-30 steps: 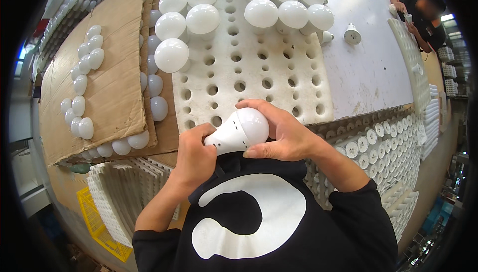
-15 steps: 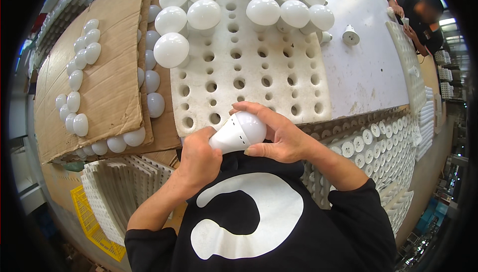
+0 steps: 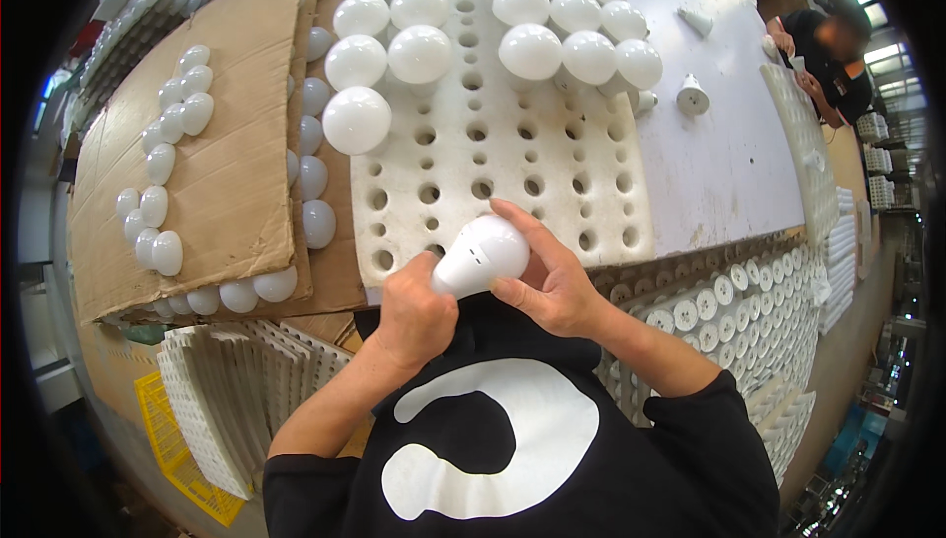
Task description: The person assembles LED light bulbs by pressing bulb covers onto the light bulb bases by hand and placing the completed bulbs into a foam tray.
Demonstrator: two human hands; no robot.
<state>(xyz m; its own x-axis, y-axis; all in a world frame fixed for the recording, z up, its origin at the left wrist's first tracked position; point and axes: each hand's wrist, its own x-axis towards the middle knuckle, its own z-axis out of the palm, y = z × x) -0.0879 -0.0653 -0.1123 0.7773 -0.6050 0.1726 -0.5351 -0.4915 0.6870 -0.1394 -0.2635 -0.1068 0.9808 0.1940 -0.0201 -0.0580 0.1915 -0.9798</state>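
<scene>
A white light bulb (image 3: 483,254) lies tilted between my hands, just in front of the near edge of a white foam tray (image 3: 505,156). My left hand (image 3: 419,309) is closed round its narrow lower end, which the fingers hide. On the round dome side, my right hand (image 3: 557,287) grips it between thumb and fingers. Small dark slots show on the bulb's body. Several bulbs stand dome up in the tray's far rows, the nearest being a single bulb (image 3: 357,120) at the left. The tray's near rows show bare holes.
Left of the tray, loose white domes (image 3: 197,112) lie on a cardboard sheet (image 3: 236,168). A bulb body (image 3: 693,97) stands on the white table (image 3: 714,168). Stacked foam trays (image 3: 212,395), a yellow crate (image 3: 168,444) and racked bulb bodies (image 3: 724,290) flank me. Another person (image 3: 833,70) works far right.
The whole view has shifted slightly, moving the tray down and right in it. The bulb has turned a little in my hands, and its slots now face up more. Both hands keep their hold.
</scene>
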